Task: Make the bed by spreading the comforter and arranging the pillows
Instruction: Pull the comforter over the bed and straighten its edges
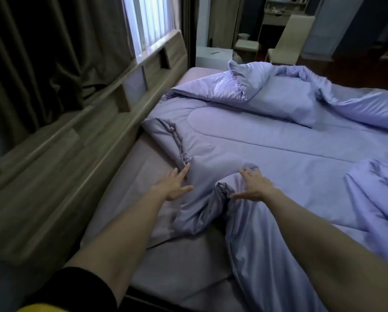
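Both hands reach out flat, fingers straight and spread, neither grip clenched on anything. The left hand [174, 184] touches the comforter's [267, 149] ruffled edge with its fingertips; the right hand [255, 185] presses on a bunched fold. The comforter lies rumpled across the bed [125, 183], folded back near the headboard [80, 131], its near edge under both hands.

Comforter [267, 140] smooth lilac cloth, slight sheen; headboard [112, 113] matt wood-grain.
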`<state>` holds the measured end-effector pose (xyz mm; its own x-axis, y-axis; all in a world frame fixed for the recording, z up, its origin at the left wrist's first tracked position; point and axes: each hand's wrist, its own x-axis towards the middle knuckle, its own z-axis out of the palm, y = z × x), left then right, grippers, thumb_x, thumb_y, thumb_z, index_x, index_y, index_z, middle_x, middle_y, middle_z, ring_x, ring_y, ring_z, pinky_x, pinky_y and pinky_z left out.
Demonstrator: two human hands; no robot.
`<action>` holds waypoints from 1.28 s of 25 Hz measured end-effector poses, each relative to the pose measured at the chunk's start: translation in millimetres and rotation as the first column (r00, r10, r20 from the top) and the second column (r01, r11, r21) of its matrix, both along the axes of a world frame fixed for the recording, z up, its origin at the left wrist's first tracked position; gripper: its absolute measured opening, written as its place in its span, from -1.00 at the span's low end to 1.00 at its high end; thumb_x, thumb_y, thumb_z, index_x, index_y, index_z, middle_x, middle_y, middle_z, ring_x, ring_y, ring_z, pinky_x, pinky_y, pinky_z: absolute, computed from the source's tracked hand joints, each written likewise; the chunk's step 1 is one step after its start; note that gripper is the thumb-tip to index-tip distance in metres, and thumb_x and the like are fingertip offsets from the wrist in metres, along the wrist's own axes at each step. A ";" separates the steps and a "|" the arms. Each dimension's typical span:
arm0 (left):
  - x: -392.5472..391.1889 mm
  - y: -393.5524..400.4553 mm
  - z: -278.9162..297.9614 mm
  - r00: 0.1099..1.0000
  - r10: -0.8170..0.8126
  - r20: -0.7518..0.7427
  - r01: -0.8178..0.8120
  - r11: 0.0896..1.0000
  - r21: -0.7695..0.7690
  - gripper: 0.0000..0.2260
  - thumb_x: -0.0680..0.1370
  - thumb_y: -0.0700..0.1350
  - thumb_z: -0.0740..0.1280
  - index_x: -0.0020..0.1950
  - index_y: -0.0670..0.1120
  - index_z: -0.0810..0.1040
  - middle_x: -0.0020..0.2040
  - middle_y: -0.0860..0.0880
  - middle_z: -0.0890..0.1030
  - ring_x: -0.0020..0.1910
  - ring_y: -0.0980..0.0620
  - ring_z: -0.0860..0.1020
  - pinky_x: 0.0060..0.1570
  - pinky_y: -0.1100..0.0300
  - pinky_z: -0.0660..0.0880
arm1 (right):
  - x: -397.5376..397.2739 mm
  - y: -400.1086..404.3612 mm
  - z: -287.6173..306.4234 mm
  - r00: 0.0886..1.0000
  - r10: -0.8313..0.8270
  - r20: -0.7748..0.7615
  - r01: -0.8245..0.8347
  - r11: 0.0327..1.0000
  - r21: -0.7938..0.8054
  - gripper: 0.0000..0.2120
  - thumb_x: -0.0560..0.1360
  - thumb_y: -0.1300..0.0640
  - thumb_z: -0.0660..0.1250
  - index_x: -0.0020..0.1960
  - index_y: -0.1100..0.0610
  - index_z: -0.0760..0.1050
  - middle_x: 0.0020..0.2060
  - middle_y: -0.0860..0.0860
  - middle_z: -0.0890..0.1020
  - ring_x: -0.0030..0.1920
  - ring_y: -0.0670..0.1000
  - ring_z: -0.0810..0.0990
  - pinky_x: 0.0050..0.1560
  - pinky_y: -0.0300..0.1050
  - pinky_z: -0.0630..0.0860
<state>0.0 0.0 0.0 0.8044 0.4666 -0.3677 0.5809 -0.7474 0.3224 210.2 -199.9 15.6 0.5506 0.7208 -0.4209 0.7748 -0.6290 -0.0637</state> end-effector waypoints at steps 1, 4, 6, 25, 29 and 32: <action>7.5 -2.7 -5.8 1.000 0.022 0.007 -0.022 0.999 -0.037 -0.24 0.55 0.27 0.16 0.53 0.17 -0.30 0.57 -0.27 -0.03 0.54 -0.26 0.03 0.50 -0.11 0.08 | 4.1 2.7 -6.0 1.000 -0.002 -0.024 0.002 1.000 0.005 0.12 0.31 -0.43 0.33 0.58 -0.01 -0.21 0.57 0.05 -0.14 0.55 0.22 -0.19 0.51 0.22 -0.02; 31.3 -7.6 -24.5 0.996 0.081 0.028 -0.077 0.991 -0.112 -0.19 0.54 0.21 0.24 0.51 0.20 -0.33 0.56 -0.27 -0.10 0.53 -0.27 0.08 0.45 -0.10 0.20 | 14.8 17.7 -23.8 0.996 0.065 -0.067 -0.065 0.998 0.015 0.11 0.28 -0.43 0.36 0.57 -0.09 -0.21 0.57 0.02 -0.15 0.55 0.19 -0.19 0.50 0.23 0.00; 45.2 -8.9 -33.3 0.994 0.086 0.063 -0.077 0.987 -0.138 -0.16 0.55 0.09 0.30 0.51 0.18 -0.34 0.57 -0.25 -0.11 0.51 -0.29 0.14 0.39 -0.10 0.30 | 18.9 28.2 -36.5 0.990 0.126 -0.068 -0.125 0.992 0.019 0.05 0.31 -0.40 0.36 0.56 -0.14 -0.17 0.57 0.00 -0.16 0.55 0.18 -0.19 0.48 0.23 0.02; -160.1 66.4 43.6 0.978 0.209 0.002 -0.209 0.978 -0.017 -0.40 0.64 -0.14 0.03 0.56 0.07 -0.26 0.58 -0.18 -0.06 0.54 -0.20 0.10 0.51 0.00 0.10 | -230.7 4.4 -36.2 0.982 0.150 0.110 -0.183 0.662 0.727 -0.54 0.49 0.02 0.14 0.21 0.27 0.57 0.13 0.14 0.65 0.15 0.16 0.62 0.08 0.04 0.59; -258.8 92.4 65.7 0.969 0.235 -0.071 -0.225 0.966 0.126 -0.24 0.60 -0.20 0.20 0.54 0.07 -0.32 0.58 -0.21 -0.09 0.52 -0.26 0.12 0.49 -0.05 0.14 | -324.5 6.4 -54.2 0.976 0.209 0.062 -0.197 0.722 0.663 -0.60 0.40 0.07 0.41 0.20 0.19 0.58 0.09 0.08 0.67 0.06 0.11 0.67 -0.17 -0.02 0.65; -327.5 101.1 61.3 0.953 0.270 -0.141 -0.245 0.955 0.168 -0.28 0.62 -0.14 0.18 0.55 0.09 -0.31 0.57 -0.21 0.00 0.47 -0.28 0.22 0.44 -0.07 0.21 | -389.2 0.6 -66.4 0.951 0.299 0.079 -0.278 0.710 0.647 -0.56 0.26 0.14 0.53 0.13 0.16 0.61 0.02 0.03 0.70 -0.05 0.04 0.69 -0.24 -0.17 0.59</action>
